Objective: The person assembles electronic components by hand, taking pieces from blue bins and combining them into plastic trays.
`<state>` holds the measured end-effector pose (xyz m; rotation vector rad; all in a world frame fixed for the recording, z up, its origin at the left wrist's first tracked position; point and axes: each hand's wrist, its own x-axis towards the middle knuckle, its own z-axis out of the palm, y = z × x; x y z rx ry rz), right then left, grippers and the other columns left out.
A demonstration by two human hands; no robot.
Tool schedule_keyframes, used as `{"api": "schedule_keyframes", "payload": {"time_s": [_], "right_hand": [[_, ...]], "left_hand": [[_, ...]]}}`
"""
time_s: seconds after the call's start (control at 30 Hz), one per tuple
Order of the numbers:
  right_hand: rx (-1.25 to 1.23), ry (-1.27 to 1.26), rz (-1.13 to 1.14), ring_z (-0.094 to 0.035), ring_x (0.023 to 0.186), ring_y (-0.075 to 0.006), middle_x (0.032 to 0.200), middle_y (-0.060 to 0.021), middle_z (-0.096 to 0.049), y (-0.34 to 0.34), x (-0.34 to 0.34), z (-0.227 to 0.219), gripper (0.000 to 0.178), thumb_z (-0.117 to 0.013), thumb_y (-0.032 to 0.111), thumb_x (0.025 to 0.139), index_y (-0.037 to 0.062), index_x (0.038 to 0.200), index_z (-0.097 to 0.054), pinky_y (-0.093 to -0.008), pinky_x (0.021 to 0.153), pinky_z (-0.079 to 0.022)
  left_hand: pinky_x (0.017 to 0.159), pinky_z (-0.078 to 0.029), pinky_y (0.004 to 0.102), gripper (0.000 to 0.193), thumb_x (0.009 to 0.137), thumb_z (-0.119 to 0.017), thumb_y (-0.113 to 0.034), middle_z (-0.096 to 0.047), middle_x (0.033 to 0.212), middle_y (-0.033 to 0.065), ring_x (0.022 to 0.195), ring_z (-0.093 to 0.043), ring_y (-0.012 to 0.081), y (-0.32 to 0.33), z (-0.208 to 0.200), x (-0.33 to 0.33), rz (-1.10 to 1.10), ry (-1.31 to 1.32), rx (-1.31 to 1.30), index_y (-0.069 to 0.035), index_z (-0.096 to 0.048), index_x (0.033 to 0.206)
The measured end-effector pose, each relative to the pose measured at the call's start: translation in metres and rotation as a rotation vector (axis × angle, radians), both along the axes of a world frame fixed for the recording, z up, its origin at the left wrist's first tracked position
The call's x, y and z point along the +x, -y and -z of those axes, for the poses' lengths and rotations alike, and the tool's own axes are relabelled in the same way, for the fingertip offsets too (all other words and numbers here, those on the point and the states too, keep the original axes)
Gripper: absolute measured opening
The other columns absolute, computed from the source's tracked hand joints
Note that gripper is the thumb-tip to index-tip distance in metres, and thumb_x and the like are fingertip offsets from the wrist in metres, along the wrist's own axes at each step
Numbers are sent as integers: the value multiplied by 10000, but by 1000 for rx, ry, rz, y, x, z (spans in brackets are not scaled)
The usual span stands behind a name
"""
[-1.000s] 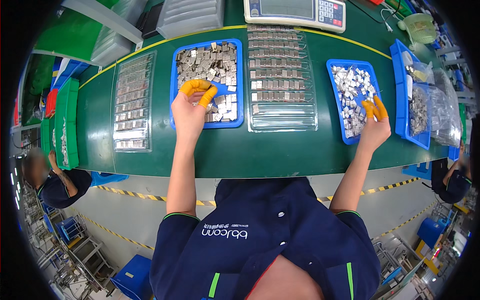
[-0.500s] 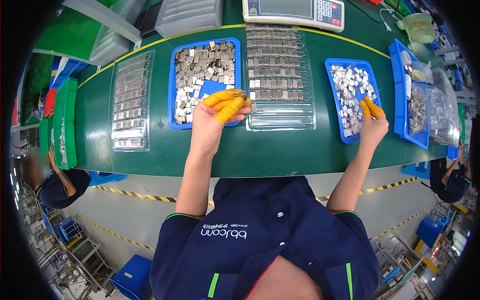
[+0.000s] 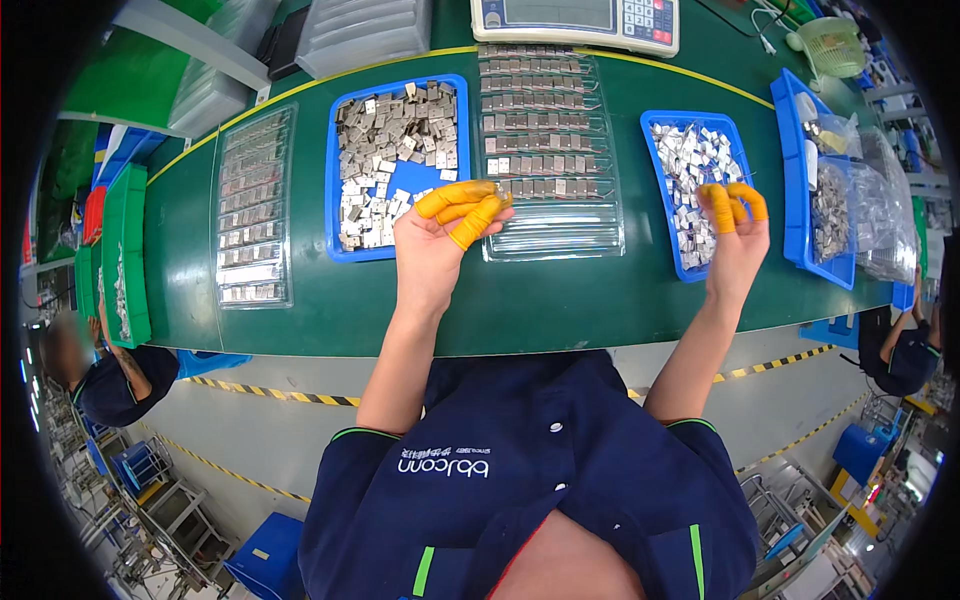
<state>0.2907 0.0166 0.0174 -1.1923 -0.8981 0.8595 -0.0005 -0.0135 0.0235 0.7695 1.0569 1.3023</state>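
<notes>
Yellow finger cots cover several fingertips on each hand. My left hand (image 3: 452, 228) is closed in a pinch at the left edge of a clear ridged tray (image 3: 555, 240), beside its lowest filled row of small metal parts (image 3: 550, 188). What the pinch holds is hidden by the fingers. To its left is a blue tray (image 3: 333, 170) of loose silver metal pieces (image 3: 395, 125). My right hand (image 3: 738, 222) is over a smaller blue tray (image 3: 650, 160) of small white-and-silver parts (image 3: 692, 165). Its fingers are closed together among the parts; their grip cannot be made out.
Another filled clear tray (image 3: 255, 200) lies at left, near a green bin (image 3: 128, 255). A digital scale (image 3: 575, 22) stands at the back beside stacked clear trays (image 3: 365, 35). A blue bin (image 3: 795, 180) with bagged parts is at right. People sit at both sides.
My right hand has shifted slightly left and its fingers have curled deeper over the white-and-silver parts. The small silver piece seen at my left fingertips is now hidden. The whole view has shifted slightly.
</notes>
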Motion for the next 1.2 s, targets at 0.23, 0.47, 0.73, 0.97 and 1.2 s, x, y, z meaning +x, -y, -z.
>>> {"api": "schedule_keyframes", "payload": {"time_s": [0.23,0.47,0.73,0.97,1.2], "right_hand": [[-112,50,-504,-607,824,-174,981,-108,-596,20,-92,-25,216,-542,2,856,-47,1061,-591,-307,754,-534],[-137,68,-529,-583,875,-150,996,-83,-573,24,-117,-26,184,-606,-53,794,-45,975,-575,-274,770,-516],[-89,204,-572,-612,816,-125,898,-60,-624,28,-113,-24,206,-657,-44,744,-16,938,-597,-249,729,-511],[-189,164,-699,-603,799,-106,886,-40,-620,23,-101,-27,241,-715,-16,690,-6,914,-627,-237,712,-499],[-363,-317,-1041,-594,832,-127,957,-40,-585,35,-104,-24,313,-737,-30,662,-20,964,-653,-244,750,-499]], "left_hand": [[755,-532,282,209,767,-640,43,-641,932,149,827,-647,217,6,-2,15,13,67,36,62,-609,972],[765,-529,280,233,774,-633,37,-641,944,147,815,-646,208,12,-6,16,29,94,-70,69,-608,1003],[733,-531,270,243,774,-646,18,-648,924,145,813,-648,200,15,0,14,34,78,-85,65,-610,1010],[687,-527,258,337,771,-640,38,-650,881,142,778,-646,186,18,-7,14,112,79,-5,50,-538,1091],[612,-514,242,364,731,-681,23,-638,817,133,695,-637,172,26,4,-3,467,471,-130,-24,-439,998]]}}
